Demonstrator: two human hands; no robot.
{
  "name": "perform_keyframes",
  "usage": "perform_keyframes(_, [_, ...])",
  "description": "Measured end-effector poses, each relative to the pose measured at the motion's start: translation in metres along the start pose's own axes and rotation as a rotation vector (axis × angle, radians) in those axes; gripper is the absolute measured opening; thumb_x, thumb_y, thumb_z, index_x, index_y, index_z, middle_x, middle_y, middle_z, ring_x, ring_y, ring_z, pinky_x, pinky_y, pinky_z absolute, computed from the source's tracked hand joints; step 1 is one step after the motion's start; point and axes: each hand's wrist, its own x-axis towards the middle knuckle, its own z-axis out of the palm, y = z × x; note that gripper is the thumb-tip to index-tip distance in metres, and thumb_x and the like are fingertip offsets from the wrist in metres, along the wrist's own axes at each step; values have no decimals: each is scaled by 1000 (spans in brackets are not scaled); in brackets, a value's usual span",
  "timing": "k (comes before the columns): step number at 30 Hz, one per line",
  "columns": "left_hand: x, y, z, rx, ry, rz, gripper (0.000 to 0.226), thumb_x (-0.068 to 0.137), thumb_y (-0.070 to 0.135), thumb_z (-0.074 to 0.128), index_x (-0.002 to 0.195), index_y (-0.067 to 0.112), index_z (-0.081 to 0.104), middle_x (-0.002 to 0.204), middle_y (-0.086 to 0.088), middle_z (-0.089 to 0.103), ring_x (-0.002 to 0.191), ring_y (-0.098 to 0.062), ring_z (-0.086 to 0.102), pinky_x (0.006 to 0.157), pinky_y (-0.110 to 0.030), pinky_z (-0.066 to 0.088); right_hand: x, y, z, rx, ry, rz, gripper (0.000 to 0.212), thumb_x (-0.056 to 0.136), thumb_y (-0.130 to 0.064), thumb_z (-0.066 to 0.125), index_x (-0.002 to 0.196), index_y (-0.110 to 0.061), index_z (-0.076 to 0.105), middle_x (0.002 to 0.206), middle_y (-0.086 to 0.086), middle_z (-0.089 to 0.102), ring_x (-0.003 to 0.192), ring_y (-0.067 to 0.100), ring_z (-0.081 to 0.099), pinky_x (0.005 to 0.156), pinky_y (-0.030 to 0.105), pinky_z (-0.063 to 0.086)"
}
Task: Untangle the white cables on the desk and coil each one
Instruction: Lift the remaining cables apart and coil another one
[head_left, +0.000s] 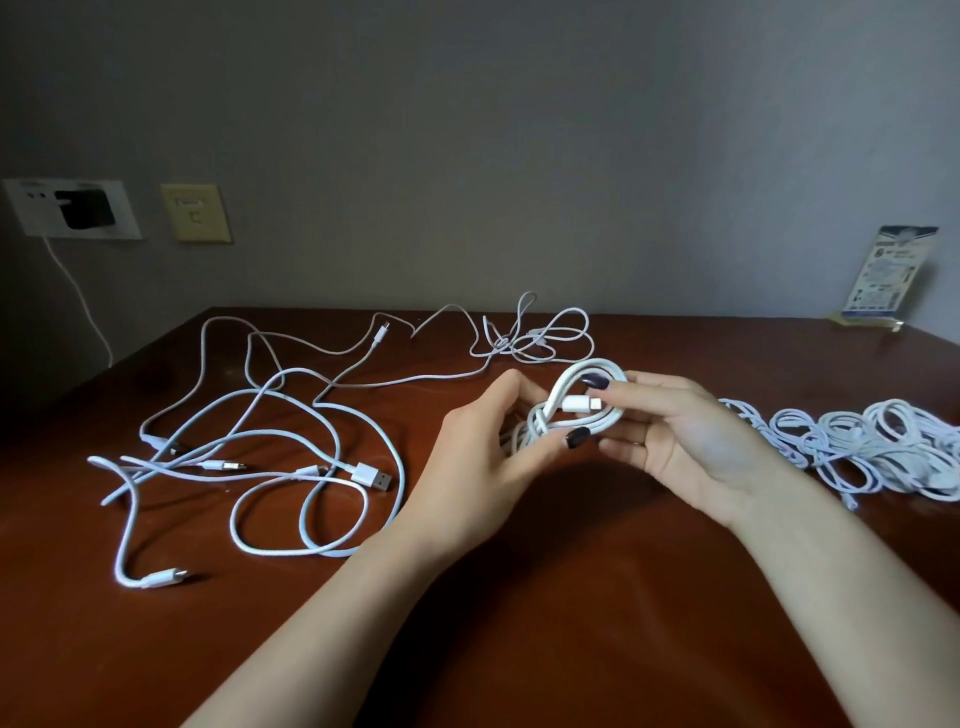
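As left hand (480, 467) grips the coiled cable (563, 382), right hand (691, 447) palm-up, fingers (641, 399) pinching its loop

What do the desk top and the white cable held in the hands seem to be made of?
The desk: probably wood or wood-look veneer, reddish brown, glossy; it shows faint streaks and soft reflections. The coiled cable: seemingly smooth white plastic or rubber jacket with slight sheen. Its connector: white plastic shell, metallic tip, too small to be sure.
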Motion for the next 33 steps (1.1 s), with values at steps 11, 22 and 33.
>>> perform_keyframes(11, [0,-3,-5,-228,-152,-116,17,80,20,68,95,13,69,89,3,72,77,2,62,71,-11,44,2,4,1,-16,22,17,10,76,-15,68,82,-7,69,61,-2,64,50,3,58,44,12,45])
perform_keyframes(22, [7,-2,-5,-296,-80,-233,19,82,27,63,99,24,68,85,2,67,61,-15,57,58,-25,53,1,4,0,70,119,-35,6,85,-9,65,82,-7,69,67,-1,65,55,4,60,47,12,47])
perform_keyframes(33, [4,-7,-11,-513,-232,-359,28,82,29,68,99,7,70,59,-5,42,45,-4,30,42,-13,23,0,7,2,-22,25,-49,15,68,-21,67,79,-10,66,57,-4,62,49,2,57,43,11,43])
